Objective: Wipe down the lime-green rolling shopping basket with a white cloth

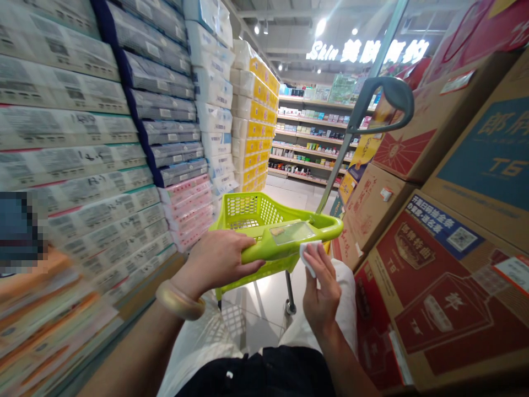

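Observation:
A lime-green plastic shopping basket (285, 213) on wheels stands in front of me, its inside partly visible. From its right side rises a grey pull handle (382, 105). My left hand (221, 256), with a bangle on the wrist, grips the near left rim of the basket, thumb below and fingers over the edge. A folded white cloth or tissue (309, 257) is pressed against the near right rim under the fingers of my right hand (322, 284). Between the hands, a clear label panel (289, 232) is set in the rim.
Stacked tissue packs (70, 110) line the left side, with yellow-and-white packs (256, 121) farther on. Cardboard cartons (446, 286) are piled close on the right. Shelves (309, 132) of small products stand at the back. Tiled floor (260, 314) shows beneath the basket.

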Available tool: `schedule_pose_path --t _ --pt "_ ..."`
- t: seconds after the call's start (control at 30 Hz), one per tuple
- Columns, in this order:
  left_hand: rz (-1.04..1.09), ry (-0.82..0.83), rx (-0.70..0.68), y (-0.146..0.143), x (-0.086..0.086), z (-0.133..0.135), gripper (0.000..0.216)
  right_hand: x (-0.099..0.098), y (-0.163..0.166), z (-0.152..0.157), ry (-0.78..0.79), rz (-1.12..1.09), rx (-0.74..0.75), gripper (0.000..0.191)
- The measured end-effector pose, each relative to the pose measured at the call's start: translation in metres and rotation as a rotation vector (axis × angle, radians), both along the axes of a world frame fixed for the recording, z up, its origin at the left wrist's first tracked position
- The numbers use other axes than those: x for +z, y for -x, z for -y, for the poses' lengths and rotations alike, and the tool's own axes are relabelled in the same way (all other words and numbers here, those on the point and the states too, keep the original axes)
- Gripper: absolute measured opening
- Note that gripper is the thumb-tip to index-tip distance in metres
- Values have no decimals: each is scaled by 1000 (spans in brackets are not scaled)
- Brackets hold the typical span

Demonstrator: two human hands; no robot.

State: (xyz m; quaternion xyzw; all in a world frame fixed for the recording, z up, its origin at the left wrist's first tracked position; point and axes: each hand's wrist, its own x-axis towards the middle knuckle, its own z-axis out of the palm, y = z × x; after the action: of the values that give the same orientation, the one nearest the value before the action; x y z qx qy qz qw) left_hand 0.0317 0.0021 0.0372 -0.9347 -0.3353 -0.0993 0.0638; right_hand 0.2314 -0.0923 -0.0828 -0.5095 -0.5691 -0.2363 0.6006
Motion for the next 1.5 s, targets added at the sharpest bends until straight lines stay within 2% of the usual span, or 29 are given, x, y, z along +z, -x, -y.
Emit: schedule_pose_path --t 0.13,0.27,0.33,0.5,0.57,0.7,0.9,1.0,1.07,1.13,1.33,1.5 --pt "-9 1 4 1 0 0 43 12 10 0 20 225 62 36" --pt "-9 5 -9 2 -1 0 44 24 -2 -7 -7 107 -51 32" --pt "-7 2 -9 2 -1 0 44 31 -2 -10 2 92 -59 32" --pt "-5 -6 -6 1 0 1 45 51 15 -12 129 323 131 35" --pt "1 -4 -17 2 1 0 45 60 13 -15 170 313 126 35" --pt "4 2 -28 1 2 0 43 76 2 -24 292 177 27 29" --pt "5 7 -59 1 1 -7 41 102 16 -41 518 310 246 33" --pt "19 12 -106 7 0 -16 41 111 4 -53 613 273 125 28" --pt "38 1 -124 13 0 -23 43 113 -7 -59 640 229 13 27" --pt "44 -11 -135 16 1 -30 45 110 -13 -63 630 220 -38 28" --pt "5 -22 -182 22 2 -53 48 97 -12 -58 546 223 56 28" --pt "31 -113 -176 36 4 -68 46 89 -31 -44 527 145 -137 26"
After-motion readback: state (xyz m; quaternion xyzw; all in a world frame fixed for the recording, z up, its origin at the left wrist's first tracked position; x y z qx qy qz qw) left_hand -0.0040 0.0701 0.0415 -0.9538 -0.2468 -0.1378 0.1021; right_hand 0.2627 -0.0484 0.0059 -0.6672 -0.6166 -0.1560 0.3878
